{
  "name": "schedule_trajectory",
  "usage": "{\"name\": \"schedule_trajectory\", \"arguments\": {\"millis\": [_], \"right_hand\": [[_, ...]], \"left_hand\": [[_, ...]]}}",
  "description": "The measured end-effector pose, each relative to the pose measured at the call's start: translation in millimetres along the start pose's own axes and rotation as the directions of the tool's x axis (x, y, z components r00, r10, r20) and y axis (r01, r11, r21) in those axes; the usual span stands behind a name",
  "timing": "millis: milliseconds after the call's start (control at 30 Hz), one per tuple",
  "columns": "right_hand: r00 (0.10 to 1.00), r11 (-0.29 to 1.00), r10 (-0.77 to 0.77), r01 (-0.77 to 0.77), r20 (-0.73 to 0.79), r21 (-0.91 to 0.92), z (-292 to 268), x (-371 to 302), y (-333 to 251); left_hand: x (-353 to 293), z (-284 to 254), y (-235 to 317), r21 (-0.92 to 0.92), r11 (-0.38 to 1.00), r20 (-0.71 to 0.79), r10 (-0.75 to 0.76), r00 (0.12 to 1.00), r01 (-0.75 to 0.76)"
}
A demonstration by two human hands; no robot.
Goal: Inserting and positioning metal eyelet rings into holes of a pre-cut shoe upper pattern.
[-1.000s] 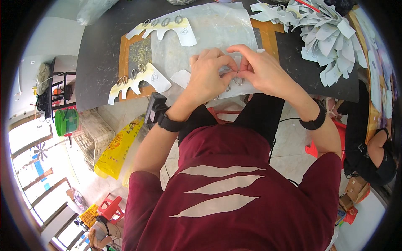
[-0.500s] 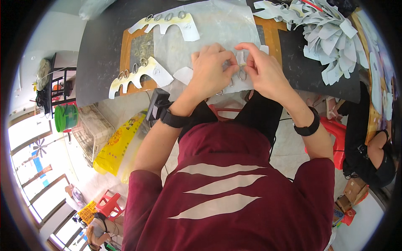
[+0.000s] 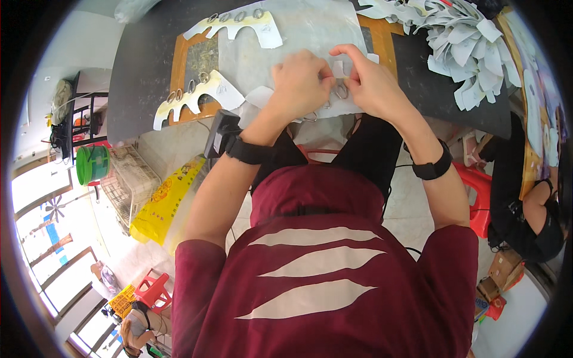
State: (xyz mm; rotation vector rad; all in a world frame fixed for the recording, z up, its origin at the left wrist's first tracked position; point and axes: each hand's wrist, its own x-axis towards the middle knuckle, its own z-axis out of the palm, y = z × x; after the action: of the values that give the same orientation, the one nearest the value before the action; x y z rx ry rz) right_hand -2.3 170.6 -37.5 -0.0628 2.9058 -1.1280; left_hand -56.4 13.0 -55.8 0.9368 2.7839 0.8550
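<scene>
A white cut-out strip [image 3: 259,96] lies under my hands at the table's near edge, mostly covered by them. Oval metal rings [image 3: 341,91] hang along its near side. My left hand [image 3: 302,83] is closed over the strip, thumb and fingertips pinched together beside a raised tab [image 3: 338,69]. From the other side my right hand [image 3: 373,86] meets it, index finger arched above the tab, thumb and remaining fingers closed close to a ring. What exactly sits between the fingertips is partly hidden. Two similar strips, yellowed along the edge and fitted with rings, lie farther off [image 3: 262,27] and to the left [image 3: 224,90].
A translucent sheet [image 3: 298,33] covers the middle of the dark table [image 3: 140,77], with brown tape around it. Many white cut-outs are heaped [image 3: 471,51] at the right. A yellow bag [image 3: 167,200] and a crate [image 3: 128,179] stand left; another person sits at the right.
Both hands stay at the same strip, with small finger movements. The left fingertips have drawn slightly away from the right ones, and the whole view has shifted slightly.
</scene>
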Motion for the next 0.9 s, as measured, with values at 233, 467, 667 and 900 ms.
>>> {"name": "schedule_trajectory", "arguments": {"millis": [233, 467, 667, 900], "right_hand": [[0.999, 0.999, 0.017, -0.015, 0.046, -0.033, -3, 3, -2], [1.000, 0.994, -0.015, 0.016, 0.012, -0.109, 3, 9, 9], [0.998, 0.945, -0.044, 0.028, -0.043, -0.325, 2, 8, 2], [0.996, 0.915, 0.040, -0.067, -0.075, -0.397, -3, 6, -4]], "left_hand": [[8, -6, 9, 0.212, 0.977, 0.118, -0.054, 0.992, 0.028], [15, -11, 21, 0.367, 0.926, 0.230, -0.187, 0.955, 0.092], [8, -4, 17, 0.298, 0.927, 0.018, -0.242, 0.970, 0.226], [8, -8, 23, 0.390, 0.913, 0.050, -0.151, 0.987, 0.120]]}}
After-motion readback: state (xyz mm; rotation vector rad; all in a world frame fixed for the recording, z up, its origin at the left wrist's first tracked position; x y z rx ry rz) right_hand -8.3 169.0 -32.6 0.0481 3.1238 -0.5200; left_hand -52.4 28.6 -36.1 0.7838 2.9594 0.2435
